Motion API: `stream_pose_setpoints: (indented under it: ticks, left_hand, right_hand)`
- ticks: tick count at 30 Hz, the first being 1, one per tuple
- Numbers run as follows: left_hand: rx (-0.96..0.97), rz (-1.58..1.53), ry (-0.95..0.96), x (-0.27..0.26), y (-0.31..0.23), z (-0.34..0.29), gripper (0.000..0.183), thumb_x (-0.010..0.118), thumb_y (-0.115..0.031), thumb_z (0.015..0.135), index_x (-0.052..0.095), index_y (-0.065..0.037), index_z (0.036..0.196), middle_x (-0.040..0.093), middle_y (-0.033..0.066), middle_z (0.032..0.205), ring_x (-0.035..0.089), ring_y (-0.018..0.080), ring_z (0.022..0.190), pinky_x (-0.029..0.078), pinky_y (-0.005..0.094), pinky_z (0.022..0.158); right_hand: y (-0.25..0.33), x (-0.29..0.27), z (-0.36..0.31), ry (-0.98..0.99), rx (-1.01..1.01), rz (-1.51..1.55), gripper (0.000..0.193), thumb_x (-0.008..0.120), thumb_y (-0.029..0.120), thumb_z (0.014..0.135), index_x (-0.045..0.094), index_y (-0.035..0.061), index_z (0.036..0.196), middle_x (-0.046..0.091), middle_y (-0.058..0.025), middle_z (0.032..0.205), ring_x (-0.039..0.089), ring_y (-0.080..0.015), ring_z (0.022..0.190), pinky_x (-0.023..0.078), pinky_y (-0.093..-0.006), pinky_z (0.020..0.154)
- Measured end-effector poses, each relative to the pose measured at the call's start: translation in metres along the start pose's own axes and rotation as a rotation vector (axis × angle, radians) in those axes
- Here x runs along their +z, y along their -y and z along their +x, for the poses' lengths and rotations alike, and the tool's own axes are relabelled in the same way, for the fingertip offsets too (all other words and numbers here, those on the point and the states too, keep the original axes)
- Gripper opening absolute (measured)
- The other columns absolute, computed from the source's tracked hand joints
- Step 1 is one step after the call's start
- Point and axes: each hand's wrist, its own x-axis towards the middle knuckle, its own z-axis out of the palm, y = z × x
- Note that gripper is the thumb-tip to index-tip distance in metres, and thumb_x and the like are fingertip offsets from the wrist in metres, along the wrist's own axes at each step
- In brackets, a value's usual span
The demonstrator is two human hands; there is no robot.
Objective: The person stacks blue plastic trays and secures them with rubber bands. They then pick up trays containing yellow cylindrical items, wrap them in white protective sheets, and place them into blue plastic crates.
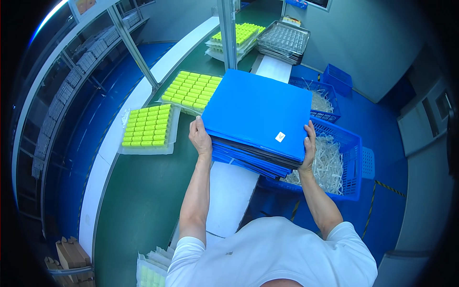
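Note:
A thick stack of blue plastic sheets [258, 107], with some dark sheets among them, is between my two hands. A small white label [279, 137] sits near the top sheet's near right corner. My left hand [201, 137] grips the stack's left edge, thumb side up. On the opposite edge my right hand [309, 147] presses its fingers along the side. Lower sheets jut out unevenly beneath, over a white ledge [229, 191]. Whether any sheets are lifted off those below, I cannot tell. Both palms' inner sides are partly hidden.
Trays of yellow-green cylinders [148, 125] lie on the green conveyor belt [138, 191] to the left. A blue basket [351, 162] of clear plastic strips stands at right. Clear trays [284, 38] are piled at the back, near a metal post [227, 33].

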Motion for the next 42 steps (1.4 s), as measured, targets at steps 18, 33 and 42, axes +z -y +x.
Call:
stream_pose_setpoints:
  ticks: [18, 33, 42]
  left_hand:
    - [0.011, 0.207, -0.347, -0.017, -0.017, -0.076, 0.072, 0.050, -0.054, 0.100, 0.046, 0.006, 0.140, 0.051, 0.0292, 0.138, 0.047, 0.0428, 0.131, 0.037, 0.0459, 0.110]
    - [-1.136, 0.460, -0.714, -0.196, 0.052, -0.666, 0.066, 0.060, -0.048, 0.096, 0.052, 0.004, 0.137, 0.064, 0.0250, 0.129, 0.059, 0.0373, 0.125, 0.046, 0.0424, 0.104]
    - [-0.851, 0.052, -1.291, -0.328, 0.018, -0.709, 0.081, 0.050, -0.062, 0.098, 0.039, 0.003, 0.145, 0.052, 0.0194, 0.138, 0.062, 0.0284, 0.105, 0.048, 0.0374, 0.094]
  right_hand:
    - [-0.013, -0.023, 0.019, 0.143, -0.051, -0.197, 0.044, 0.055, 0.023, 0.099, 0.056, 0.0006, 0.136, 0.036, -0.0157, 0.157, 0.036, -0.0283, 0.143, 0.029, -0.0409, 0.117]
    - [-0.108, -0.124, -0.223, 0.615, 0.753, -0.096, 0.024, 0.057, 0.012, 0.099, 0.066, 0.0012, 0.118, 0.069, -0.0090, 0.107, 0.065, -0.0173, 0.100, 0.051, -0.0304, 0.085]
    - [0.006, -0.042, -0.374, 1.375, 0.692, -0.053, 0.021, 0.064, 0.013, 0.096, 0.068, -0.0002, 0.112, 0.070, -0.0074, 0.096, 0.069, -0.0146, 0.087, 0.053, -0.0274, 0.074]
